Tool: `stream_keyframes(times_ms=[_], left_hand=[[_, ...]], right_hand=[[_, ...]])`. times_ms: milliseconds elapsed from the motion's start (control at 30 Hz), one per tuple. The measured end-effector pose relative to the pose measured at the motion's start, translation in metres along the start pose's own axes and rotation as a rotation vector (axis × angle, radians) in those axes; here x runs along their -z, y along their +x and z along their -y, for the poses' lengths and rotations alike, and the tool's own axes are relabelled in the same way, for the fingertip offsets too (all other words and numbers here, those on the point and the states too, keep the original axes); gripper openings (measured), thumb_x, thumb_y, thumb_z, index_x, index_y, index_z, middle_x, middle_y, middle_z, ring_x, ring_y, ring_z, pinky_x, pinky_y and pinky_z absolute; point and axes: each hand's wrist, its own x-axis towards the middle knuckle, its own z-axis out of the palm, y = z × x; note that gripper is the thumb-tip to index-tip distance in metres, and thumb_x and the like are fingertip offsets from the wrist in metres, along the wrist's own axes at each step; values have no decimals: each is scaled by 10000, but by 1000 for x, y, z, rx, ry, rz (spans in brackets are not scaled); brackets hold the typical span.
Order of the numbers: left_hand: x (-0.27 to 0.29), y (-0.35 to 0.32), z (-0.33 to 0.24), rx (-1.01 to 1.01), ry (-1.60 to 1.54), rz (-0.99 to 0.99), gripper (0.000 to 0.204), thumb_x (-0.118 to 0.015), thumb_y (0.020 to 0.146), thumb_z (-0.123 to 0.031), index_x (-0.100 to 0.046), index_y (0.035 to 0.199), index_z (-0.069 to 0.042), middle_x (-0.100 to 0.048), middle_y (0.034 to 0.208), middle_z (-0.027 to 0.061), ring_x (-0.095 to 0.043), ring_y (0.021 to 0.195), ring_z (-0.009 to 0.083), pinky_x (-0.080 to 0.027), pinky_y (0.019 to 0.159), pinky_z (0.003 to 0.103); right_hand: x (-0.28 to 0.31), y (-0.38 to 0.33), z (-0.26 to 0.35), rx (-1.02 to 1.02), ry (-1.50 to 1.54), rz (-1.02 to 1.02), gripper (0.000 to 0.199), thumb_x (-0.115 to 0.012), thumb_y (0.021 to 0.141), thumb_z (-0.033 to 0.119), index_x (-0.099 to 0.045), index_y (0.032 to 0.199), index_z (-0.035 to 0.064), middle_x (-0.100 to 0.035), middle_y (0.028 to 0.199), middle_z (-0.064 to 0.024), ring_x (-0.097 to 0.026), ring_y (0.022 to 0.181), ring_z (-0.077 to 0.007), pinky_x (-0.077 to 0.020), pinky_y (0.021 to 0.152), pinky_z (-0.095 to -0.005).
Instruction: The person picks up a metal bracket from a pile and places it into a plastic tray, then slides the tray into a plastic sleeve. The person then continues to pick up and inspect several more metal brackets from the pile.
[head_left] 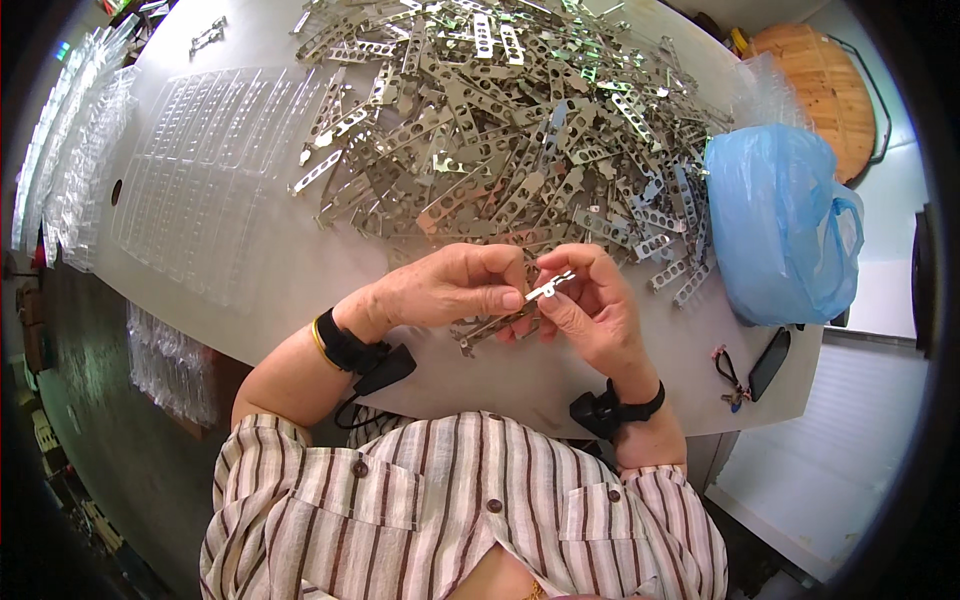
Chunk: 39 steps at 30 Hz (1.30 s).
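Just in front of my chest, both hands meet over a thin silvery metal bracket (547, 287) with a bent tab at its end. My left hand (450, 285) pinches it between thumb and fingers. On the other side my right hand (597, 310) has its thumb and fingers closed around the tab end. Another thin metal length (478, 337) slants out below my left fingers; whether it belongs to the same bracket is hidden. Beyond my hands spreads a big heap of similar flat metal brackets (520, 140) with round holes.
A clear plastic compartment tray (205, 160) lies on the table (300, 300) to the left. More clear trays (75, 140) stack at the far left. A blue plastic bag (770, 225) stands right of the heap, near a phone (769, 364) and keys (735, 398). A round wooden board (815, 95) stands behind.
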Motion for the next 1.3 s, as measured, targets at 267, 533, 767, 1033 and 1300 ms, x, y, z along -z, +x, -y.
stream_keyframes(times_ms=[267,533,767,1033,1300], left_hand=[[3,0,1,32,-19,-105,234,-534,1018,-227,-577,1046,1,-658,984,73,-628,898,138,-508,802,293],[-1,4,3,-152,49,-201,541,-675,932,-185,-395,1367,-29,-540,1241,105,-624,1055,185,-520,924,340],[-1,3,1,-57,103,-262,391,-597,978,-132,-425,1315,-34,-565,1115,68,-632,875,118,-535,775,273],[0,6,2,-45,185,-333,256,-508,1010,-74,-443,1252,-25,-585,1012,54,-589,761,90,-505,687,246],[-3,4,1,-30,369,-339,118,-494,1010,-45,-505,1122,-12,-583,834,24,-532,655,68,-456,581,227]], right_hand=[[11,1,-5,94,-70,-18,146,-601,958,45,-537,1089,33,-622,810,-33,-619,662,-92,-518,589,-231],[22,6,-11,244,40,-262,124,-572,985,95,-527,1079,28,-617,775,-50,-635,656,-115,-554,610,-250],[16,4,-11,236,-46,-181,125,-577,983,90,-523,1080,32,-629,818,-46,-654,693,-114,-555,623,-245],[16,5,-14,184,-154,-174,160,-585,988,143,-537,1094,33,-633,832,-31,-629,678,-87,-510,587,-210],[16,2,-16,164,-173,-158,187,-590,985,158,-538,1112,31,-645,823,-44,-621,649,-85,-514,578,-217]])
